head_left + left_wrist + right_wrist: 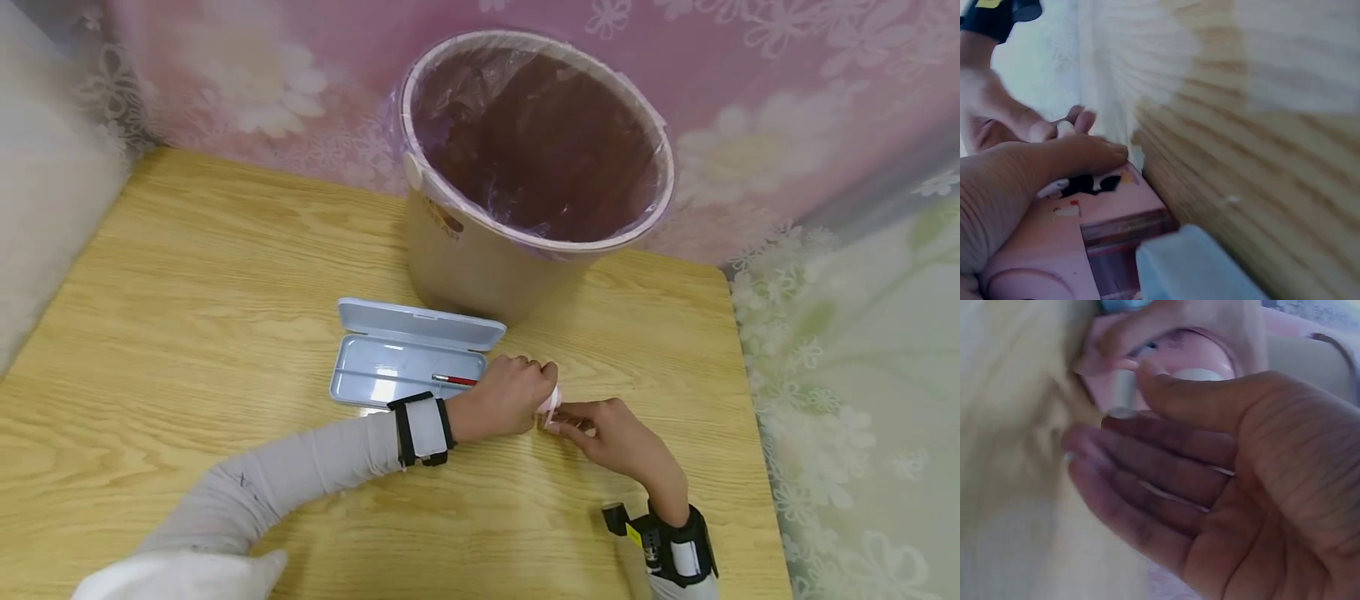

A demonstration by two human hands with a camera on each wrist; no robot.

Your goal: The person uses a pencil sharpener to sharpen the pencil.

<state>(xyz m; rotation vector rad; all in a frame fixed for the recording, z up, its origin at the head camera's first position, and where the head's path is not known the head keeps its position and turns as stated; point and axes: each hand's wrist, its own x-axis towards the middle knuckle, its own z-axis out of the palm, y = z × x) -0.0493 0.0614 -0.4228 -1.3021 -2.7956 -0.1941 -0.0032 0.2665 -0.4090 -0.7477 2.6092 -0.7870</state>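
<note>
A pink pencil sharpener (1125, 200) with a dark see-through drawer and small printed pictures sits under my left hand (510, 396), which grips it from above. In the head view only a sliver of the sharpener (553, 400) shows past the fingers. On its side is a crank with a white knob (1124, 392). My right hand (626, 437) pinches that knob between thumb and fingertips, the other fingers loosely bent. Whether a pencil is in the sharpener is hidden. Left of it lies an open light-blue pencil case (375, 385) holding a red pencil-like stick (459, 381), partly covered by my left hand.
Behind the pencil case stands a large beige bin (480, 267) lined with a clear plastic bag. The wooden table (225, 275) runs back to a pink flowered curtain (315, 125). More pale fabric hangs at both sides.
</note>
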